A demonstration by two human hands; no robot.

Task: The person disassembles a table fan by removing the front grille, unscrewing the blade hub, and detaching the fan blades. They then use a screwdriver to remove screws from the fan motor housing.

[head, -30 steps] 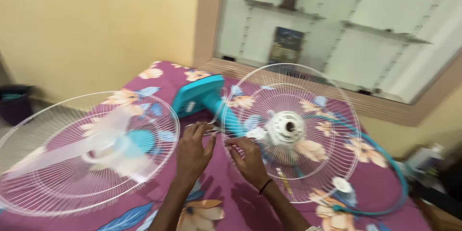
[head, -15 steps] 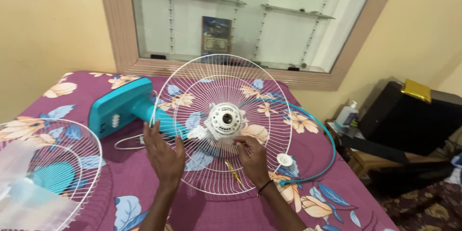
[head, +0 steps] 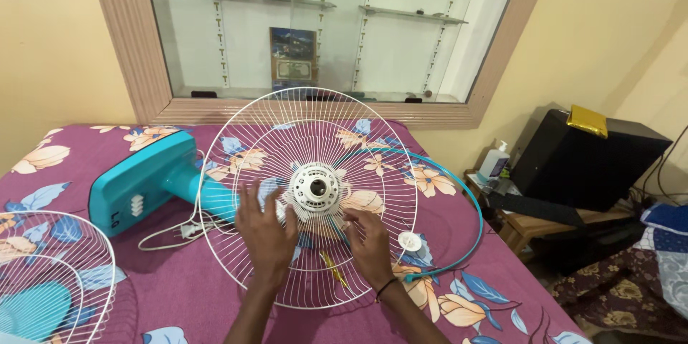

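White wire fan guard (head: 308,129), frame centre: left hand (head: 266,233) moved inward, flat and open on wires; right hand (head: 370,238) now pinching spokes beside hub (head: 316,187).

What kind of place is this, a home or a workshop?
Most likely a room in a home, perhaps a bedroom. The hands rest on a white fan grille lying on a floral bedsheet, a glass-fronted wall niche holds ornaments, and a black speaker box stands beside the bed.
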